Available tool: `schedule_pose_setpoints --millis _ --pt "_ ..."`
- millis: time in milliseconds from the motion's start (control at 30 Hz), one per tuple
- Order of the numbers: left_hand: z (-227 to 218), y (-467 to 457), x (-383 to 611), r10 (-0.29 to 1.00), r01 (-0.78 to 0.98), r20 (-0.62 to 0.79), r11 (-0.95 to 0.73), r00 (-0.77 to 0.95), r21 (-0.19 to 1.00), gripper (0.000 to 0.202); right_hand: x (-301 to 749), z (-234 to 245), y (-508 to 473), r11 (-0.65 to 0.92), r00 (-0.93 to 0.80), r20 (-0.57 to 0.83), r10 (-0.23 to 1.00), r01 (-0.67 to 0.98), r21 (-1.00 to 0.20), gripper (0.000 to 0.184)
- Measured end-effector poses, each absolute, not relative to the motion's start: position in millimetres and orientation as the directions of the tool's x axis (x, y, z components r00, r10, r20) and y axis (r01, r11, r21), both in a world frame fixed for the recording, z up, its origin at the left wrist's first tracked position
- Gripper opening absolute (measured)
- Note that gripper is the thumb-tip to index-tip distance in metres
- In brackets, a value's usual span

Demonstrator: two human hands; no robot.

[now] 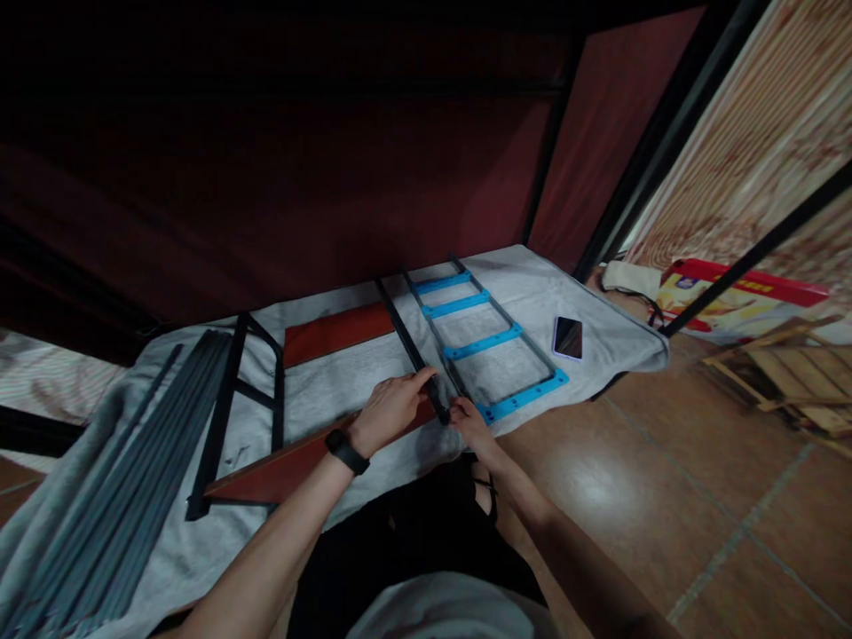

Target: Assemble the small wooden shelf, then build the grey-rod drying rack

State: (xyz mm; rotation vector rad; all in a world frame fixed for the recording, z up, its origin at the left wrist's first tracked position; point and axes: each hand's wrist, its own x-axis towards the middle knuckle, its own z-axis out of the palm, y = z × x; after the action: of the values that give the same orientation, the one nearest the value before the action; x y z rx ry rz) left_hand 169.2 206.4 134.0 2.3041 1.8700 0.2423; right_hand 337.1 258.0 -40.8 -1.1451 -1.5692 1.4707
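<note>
My left hand point(392, 406), with a black band at its wrist, grips a black metal bar point(405, 333) near its close end, thumb laid across the top. The fingers of my right hand point(471, 424) are pinched together beside that same end; what they hold is too small to tell. A reddish-brown board point(283, 472) runs from the bar to a black tube frame point(226, 404) on the left. Another reddish-brown board point(339, 333) lies farther back between them. Close on the right lies a ladder-like rack point(483, 346) of grey rods and blue crosspieces.
All this lies on a grey-white cloth point(532, 275). A bundle of grey tubes point(133, 497) is at the left, a phone point(568, 338) at the right. Dark red panels point(299, 195) rise behind. A red-yellow box point(738, 297) and wooden slats point(792, 373) are on the tiled floor point(639, 497).
</note>
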Motion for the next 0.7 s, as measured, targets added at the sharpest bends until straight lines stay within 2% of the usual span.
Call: schedule_pose_setpoints --millis 100,233,333,533,700 --pt "137.7 204.6 165.1 0.984 0.945 0.025 -0.179 0.179 0.273 0.05 333.7 -31.2 253.4 -0.274 -0.328 -0.243 0.913 -0.051 -0.96 0.025" --pt "144.3 203.2 161.7 0.988 0.933 0.036 -0.156 0.153 0.324 0.051 335.0 -19.3 247.6 -0.349 -0.396 -0.247 0.884 -0.211 -0.913 0.035" --pt "147.9 202.5 159.7 0.987 0.925 0.034 -0.157 0.155 0.346 0.051 331.2 -18.7 243.4 -0.357 -0.38 -0.256 0.889 -0.226 -0.906 0.041" --pt "150.0 202.4 159.4 0.99 0.916 0.055 -0.142 0.131 0.375 0.055 310.1 -32.7 234.1 -0.287 -0.184 -0.246 0.952 -0.25 -0.925 0.044" --pt "152.2 203.6 157.8 0.992 0.909 0.038 -0.125 0.12 0.397 0.056 294.8 -41.4 227.1 -0.253 -0.09 -0.236 0.967 -0.355 -0.9 0.044"
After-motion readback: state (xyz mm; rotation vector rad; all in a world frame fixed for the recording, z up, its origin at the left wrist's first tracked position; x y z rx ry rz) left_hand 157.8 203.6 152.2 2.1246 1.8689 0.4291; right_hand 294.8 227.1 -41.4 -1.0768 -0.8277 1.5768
